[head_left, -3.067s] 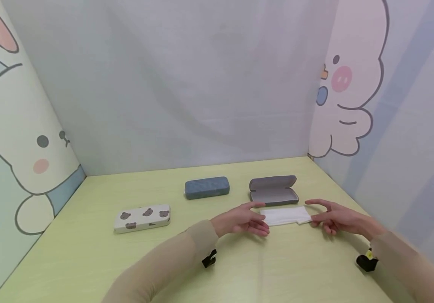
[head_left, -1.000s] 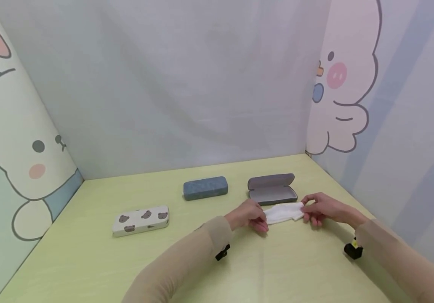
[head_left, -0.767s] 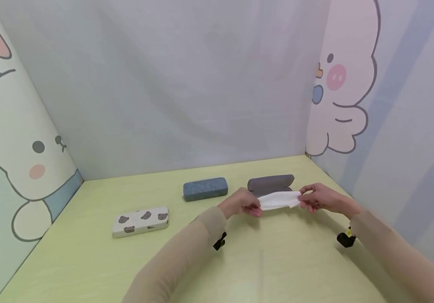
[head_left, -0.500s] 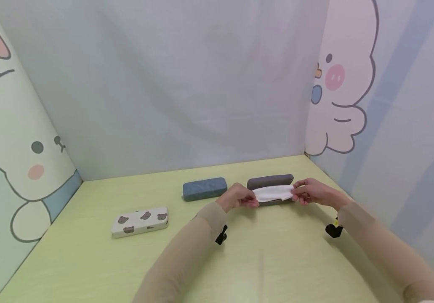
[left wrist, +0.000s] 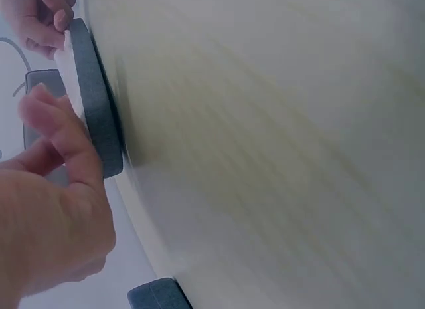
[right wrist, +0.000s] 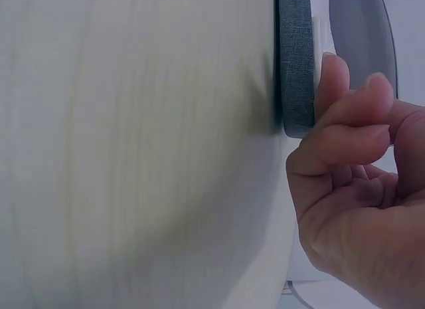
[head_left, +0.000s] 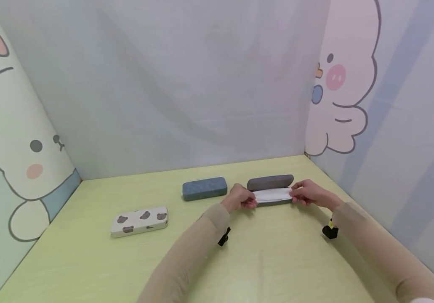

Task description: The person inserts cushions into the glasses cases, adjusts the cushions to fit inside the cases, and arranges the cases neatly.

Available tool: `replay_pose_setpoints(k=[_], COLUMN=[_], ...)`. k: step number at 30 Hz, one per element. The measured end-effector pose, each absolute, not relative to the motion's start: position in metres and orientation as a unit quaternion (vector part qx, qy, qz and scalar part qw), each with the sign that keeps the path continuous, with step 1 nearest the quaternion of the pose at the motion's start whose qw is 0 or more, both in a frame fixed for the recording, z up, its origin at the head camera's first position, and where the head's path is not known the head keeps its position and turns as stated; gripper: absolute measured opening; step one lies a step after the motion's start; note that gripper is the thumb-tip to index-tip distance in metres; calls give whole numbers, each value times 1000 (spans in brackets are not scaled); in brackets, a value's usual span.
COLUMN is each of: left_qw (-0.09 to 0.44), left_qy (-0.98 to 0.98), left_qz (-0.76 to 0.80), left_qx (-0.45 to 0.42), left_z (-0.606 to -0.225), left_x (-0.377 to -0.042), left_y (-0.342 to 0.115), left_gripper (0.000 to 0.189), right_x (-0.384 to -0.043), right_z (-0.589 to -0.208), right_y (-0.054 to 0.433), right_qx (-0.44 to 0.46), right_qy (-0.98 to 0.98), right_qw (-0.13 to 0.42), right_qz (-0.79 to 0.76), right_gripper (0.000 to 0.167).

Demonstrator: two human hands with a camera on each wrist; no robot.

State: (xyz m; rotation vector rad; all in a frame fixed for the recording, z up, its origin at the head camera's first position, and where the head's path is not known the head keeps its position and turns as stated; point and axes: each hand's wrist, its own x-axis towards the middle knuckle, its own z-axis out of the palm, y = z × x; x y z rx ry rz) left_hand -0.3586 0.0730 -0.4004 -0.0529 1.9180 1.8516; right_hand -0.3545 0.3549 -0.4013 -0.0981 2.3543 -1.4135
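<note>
A folded white cloth [head_left: 272, 195] lies lengthwise in the lower half of an open grey glasses case [head_left: 270, 182], whose lid stands up behind it. My left hand [head_left: 240, 197] pinches the cloth's left end at the case's rim. The right end is pinched by my right hand [head_left: 309, 195]. In the left wrist view, the white cloth [left wrist: 68, 76] shows above the case's dark side wall [left wrist: 96, 103], with both hands close by. The right wrist view has my fingers [right wrist: 332, 80] against the cloth's edge, beside the case's front wall [right wrist: 296, 63]. The fingers hide the cloth's ends.
A closed blue glasses case [head_left: 204, 189] lies left of the open one. Further left and nearer is a white case with brown bear prints [head_left: 139, 221]. All stand on a yellow-green table [head_left: 239, 269], with a pale curtain [head_left: 186, 84] behind and cartoon-printed side walls.
Both hands took hold of the flat cloth on the table, lifted it and moved it away from me into the open glasses case. Since half a second ago it has sunk lower.
</note>
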Motion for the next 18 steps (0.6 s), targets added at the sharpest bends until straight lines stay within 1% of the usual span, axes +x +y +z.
replay_pose_setpoints(k=[8,11,14,16,17,18], left_qw=[184,168,164,167,171,176], left_qy=[740,756,763,771,778,787], left_qz=[646,632,625,613,603,590], left_qx=[1,8,16,28,39,50], left_z=[-402,-402,-401,-400,-399,-398], left_x=[-353,-350,-348,-347,-347,-348], left_y=[76,75,73,71,69,67], left_gripper=[1,5,7,3,5,10], right_x=[-355,-355,-355,-355,-355,-354], right_z=[-405,-407,-409,-409,-408,-407], right_y=[355,354,352,352,353,353], right_qx=[-36,-29,-25,-34,-43,-45], right_qy=[874,886,893,897,899,898], right_qw=[150,134,123,118,114,111], right_qz=[-462,-444,-432,-424,-422,-424], right_gripper=[28,26,27,30,32,34])
